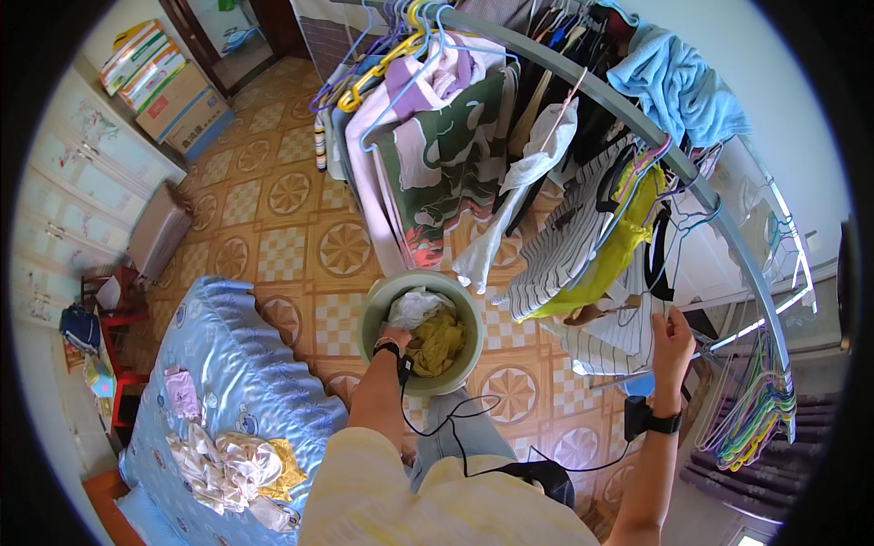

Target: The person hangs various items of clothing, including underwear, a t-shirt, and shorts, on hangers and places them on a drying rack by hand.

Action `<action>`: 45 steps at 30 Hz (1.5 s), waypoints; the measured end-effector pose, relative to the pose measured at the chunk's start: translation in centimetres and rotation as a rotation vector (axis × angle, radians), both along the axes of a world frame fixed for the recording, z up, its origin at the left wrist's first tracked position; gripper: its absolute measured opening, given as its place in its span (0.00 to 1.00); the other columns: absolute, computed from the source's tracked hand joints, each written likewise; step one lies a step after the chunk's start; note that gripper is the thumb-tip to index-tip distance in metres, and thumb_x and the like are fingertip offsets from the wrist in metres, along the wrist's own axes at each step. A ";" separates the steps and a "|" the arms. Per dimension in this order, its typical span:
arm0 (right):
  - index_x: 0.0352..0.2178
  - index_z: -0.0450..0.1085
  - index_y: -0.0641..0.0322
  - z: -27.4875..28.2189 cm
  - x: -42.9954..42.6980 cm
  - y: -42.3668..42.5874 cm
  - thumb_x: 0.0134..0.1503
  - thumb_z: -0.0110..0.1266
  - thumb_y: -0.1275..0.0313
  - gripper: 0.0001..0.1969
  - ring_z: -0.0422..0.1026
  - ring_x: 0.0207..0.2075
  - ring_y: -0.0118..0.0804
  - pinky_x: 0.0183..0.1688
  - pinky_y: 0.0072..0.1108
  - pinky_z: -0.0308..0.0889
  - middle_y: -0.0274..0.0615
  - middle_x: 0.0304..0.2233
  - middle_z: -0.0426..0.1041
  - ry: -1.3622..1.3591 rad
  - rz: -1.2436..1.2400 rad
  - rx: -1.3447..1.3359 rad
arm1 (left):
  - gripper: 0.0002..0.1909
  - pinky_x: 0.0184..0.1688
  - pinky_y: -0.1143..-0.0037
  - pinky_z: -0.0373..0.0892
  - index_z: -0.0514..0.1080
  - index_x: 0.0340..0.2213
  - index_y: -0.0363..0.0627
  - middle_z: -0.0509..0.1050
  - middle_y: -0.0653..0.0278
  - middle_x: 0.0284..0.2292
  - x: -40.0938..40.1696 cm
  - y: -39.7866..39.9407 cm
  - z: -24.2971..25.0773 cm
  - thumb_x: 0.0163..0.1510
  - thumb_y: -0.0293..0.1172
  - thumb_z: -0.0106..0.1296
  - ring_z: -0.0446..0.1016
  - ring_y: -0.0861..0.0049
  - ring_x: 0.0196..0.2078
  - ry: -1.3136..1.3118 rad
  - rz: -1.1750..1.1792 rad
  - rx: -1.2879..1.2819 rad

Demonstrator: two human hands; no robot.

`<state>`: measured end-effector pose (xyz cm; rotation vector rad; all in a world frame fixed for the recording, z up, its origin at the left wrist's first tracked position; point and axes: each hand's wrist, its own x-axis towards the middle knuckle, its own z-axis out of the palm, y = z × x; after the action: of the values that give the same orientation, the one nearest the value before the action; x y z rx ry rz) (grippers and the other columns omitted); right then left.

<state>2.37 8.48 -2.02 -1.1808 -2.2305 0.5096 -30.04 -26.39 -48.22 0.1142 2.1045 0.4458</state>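
A pale green bucket (366, 321) stands on the floor before me. It holds a white cloth (418, 307) and a crumpled mustard-yellow cloth (439, 345). My left hand (396, 336) reaches into it at the edge of both cloths, fingertips mostly hidden. Over at the clothes rack (710, 188), my right hand (672, 331) is raised with bent fingers beside a white striped shirt (625, 341) with black trim. Whether it grips the trim or a hanger is unclear. Next to that shirt hang a yellow-green garment (625, 239) and a grey-striped shirt (573, 218).
Several empty hangers (751, 409) crowd the rack's right end. A camouflage garment (450, 157) and a blue towel (683, 82) hang farther along. Crumpled clothes (232, 467) lie on the blue-covered bed (205, 368) at left. Black cable (457, 437) runs between my wrists and waist.
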 end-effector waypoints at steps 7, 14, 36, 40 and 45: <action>0.25 0.58 0.66 -1.0 -1.0 -0.9 0.59 0.49 0.72 0.11 0.50 0.22 0.24 0.24 0.19 0.49 0.34 0.19 0.52 0.030 0.047 -0.201 | 0.18 0.25 0.62 0.68 0.66 0.17 0.42 0.58 0.61 0.10 -1.5 3.4 -2.4 0.59 0.36 0.42 0.59 0.67 0.14 0.117 -0.181 -0.056; 0.45 0.69 0.66 0.5 1.9 -4.5 0.64 0.44 0.67 0.14 0.68 0.43 0.32 0.46 0.22 0.63 0.41 0.42 0.70 0.143 -0.021 -0.180 | 0.13 0.27 0.60 0.69 0.70 0.20 0.41 0.71 0.55 0.19 1.3 2.9 -0.2 0.56 0.33 0.48 0.70 0.60 0.21 0.279 -0.201 -0.108; 0.51 0.63 0.60 5.0 -1.7 -13.5 0.51 0.58 0.77 0.24 0.70 0.47 0.40 0.51 0.26 0.64 0.43 0.43 0.71 0.159 0.725 -0.273 | 0.07 0.33 0.87 0.58 0.64 0.36 0.44 0.63 0.76 0.29 9.7 7.7 52.0 0.57 0.25 0.51 0.62 0.91 0.31 -0.533 -0.197 1.479; 0.42 0.63 0.64 5.3 2.9 -10.9 0.63 0.47 0.69 0.11 0.73 0.36 0.32 0.43 0.22 0.68 0.38 0.31 0.73 0.381 0.616 -0.689 | 0.06 0.38 0.86 0.64 0.66 0.39 0.43 0.68 0.73 0.32 11.6 10.4 53.4 0.59 0.25 0.48 0.67 0.89 0.34 -0.437 -0.029 1.548; 0.37 0.62 0.64 6.1 11.1 -8.5 0.64 0.46 0.68 0.09 0.72 0.36 0.28 0.41 0.19 0.69 0.37 0.33 0.71 0.628 0.493 -0.737 | 0.06 0.35 0.84 0.71 0.68 0.39 0.42 0.73 0.70 0.31 16.3 14.1 52.1 0.59 0.26 0.48 0.73 0.85 0.32 -0.559 0.152 1.358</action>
<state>13.48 -0.02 4.03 -0.5962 -1.7756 1.7384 -13.73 -12.33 3.85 0.5300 0.9703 1.7011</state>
